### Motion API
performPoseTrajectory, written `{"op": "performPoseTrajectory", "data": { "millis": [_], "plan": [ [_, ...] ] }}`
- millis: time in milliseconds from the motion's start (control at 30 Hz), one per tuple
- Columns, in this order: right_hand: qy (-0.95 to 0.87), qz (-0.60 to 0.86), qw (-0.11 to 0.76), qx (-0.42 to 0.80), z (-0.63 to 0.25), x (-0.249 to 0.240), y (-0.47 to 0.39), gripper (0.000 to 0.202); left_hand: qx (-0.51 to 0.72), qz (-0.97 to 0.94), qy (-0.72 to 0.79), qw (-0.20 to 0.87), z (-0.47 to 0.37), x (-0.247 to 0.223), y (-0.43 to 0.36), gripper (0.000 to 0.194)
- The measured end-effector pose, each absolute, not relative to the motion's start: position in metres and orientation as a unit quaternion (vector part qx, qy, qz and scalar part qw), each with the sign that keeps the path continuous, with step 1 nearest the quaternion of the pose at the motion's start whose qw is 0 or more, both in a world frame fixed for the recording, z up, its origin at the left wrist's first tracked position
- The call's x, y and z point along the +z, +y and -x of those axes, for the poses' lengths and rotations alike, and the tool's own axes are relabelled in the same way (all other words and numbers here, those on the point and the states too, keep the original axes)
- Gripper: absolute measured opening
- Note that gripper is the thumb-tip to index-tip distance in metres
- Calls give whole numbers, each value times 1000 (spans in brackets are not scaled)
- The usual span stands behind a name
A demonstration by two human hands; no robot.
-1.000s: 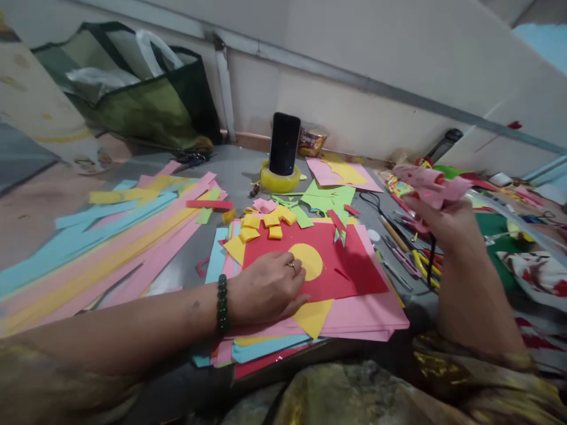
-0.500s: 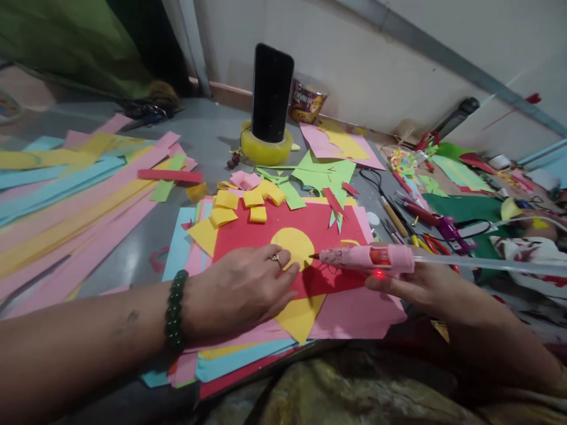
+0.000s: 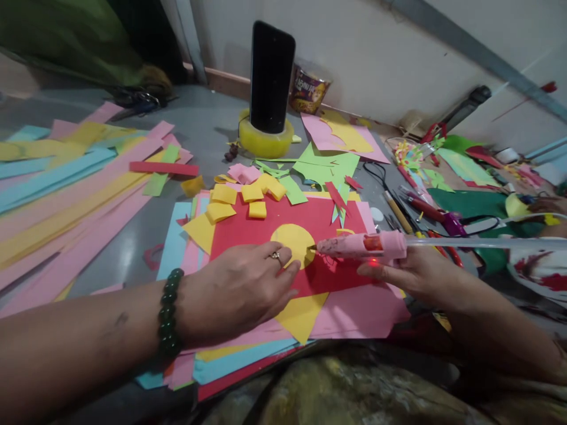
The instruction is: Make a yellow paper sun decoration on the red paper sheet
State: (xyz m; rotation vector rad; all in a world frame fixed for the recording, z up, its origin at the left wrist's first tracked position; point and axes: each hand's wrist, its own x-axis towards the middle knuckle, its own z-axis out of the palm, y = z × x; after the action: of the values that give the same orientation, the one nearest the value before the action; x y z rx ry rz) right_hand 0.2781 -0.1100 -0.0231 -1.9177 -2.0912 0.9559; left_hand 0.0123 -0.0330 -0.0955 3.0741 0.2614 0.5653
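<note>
My left hand (image 3: 241, 289), wearing a ring and a green bead bracelet, lies flat with fingers stretched out. Its fingertips rest on a yellow paper circle (image 3: 290, 236) and the red paper sheet (image 3: 341, 277) beneath it. My right hand (image 3: 414, 277) is closed around a pink hot glue gun (image 3: 354, 245) with a clear glue stick (image 3: 478, 242) sticking out of its back and a small red light glowing. The nozzle points left, over the right part of the circle; whether it touches the paper I cannot tell.
Folded yellow paper loops (image 3: 252, 192) lie along the red sheet's far edge. Behind them a phone (image 3: 272, 77) leans upright in a yellow tape roll (image 3: 266, 141). Coloured paper strips (image 3: 80, 195) spread at left; green scraps (image 3: 325, 165) and tools (image 3: 398, 212) lie at right.
The camera view has shifted a little. My right hand and the glue gun have tilted slightly, the nozzle staying over the circle's right part. My left hand keeps its place on the paper.
</note>
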Motion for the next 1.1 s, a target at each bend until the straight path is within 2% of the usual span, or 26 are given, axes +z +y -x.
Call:
{"op": "performPoseTrajectory", "data": {
  "millis": [200, 433, 633, 833, 1100],
  "plan": [
    [-697, 614, 86, 360, -277, -23, -108, 36, 188, -979, 84, -5, -13, -95, -33, 31],
    [-688, 641, 57, 336, -278, -22, -108, 37, 200, -976, 76, -37, -13, -95, -32, 35],
    [-685, 645, 91, 326, -276, -24, -104, 36, 192, -977, 82, -49, -13, -94, -33, 35],
    [-677, 651, 64, 337, -277, -19, -111, 39, 214, -973, 78, -49, -14, -93, -33, 31],
    [-684, 628, 152, 338, -265, -18, -104, 43, 216, -973, 75, -39, -13, -94, -33, 29]
  ]
}}
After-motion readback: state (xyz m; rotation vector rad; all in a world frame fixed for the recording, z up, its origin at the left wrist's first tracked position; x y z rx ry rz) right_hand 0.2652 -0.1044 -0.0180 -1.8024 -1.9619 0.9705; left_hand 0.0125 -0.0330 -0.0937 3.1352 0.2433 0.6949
